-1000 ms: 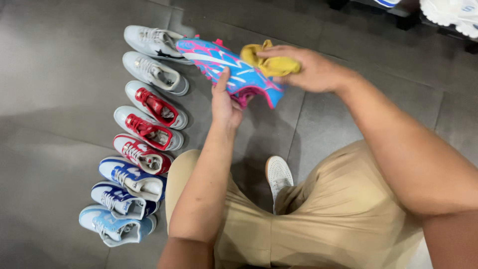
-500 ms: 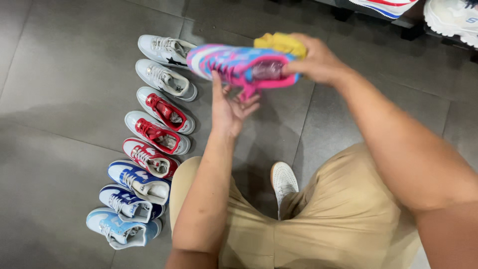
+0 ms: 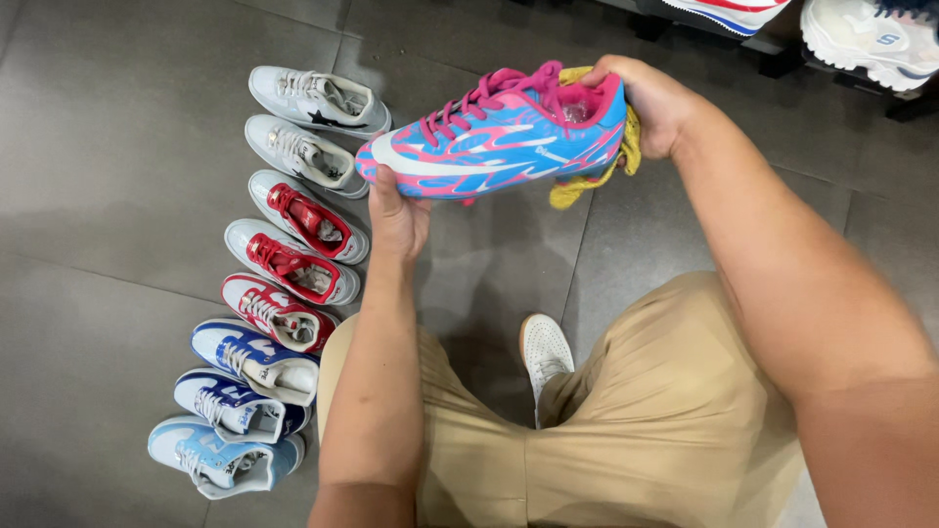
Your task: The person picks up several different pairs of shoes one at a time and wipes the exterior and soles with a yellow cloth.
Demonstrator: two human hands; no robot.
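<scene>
Left hand (image 3: 399, 217) grips the toe of the blue-and-pink football boot (image 3: 494, 139); right hand (image 3: 653, 103) clamps its heel with a yellow cloth (image 3: 587, 181).

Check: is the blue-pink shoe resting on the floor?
No, the shoe is held up off the tiles, with the left hand under its toe and the right hand at its heel, along with a yellow cloth.

Both hands (image 3: 396, 220) (image 3: 655, 103) raised, fingers curled in grip
</scene>
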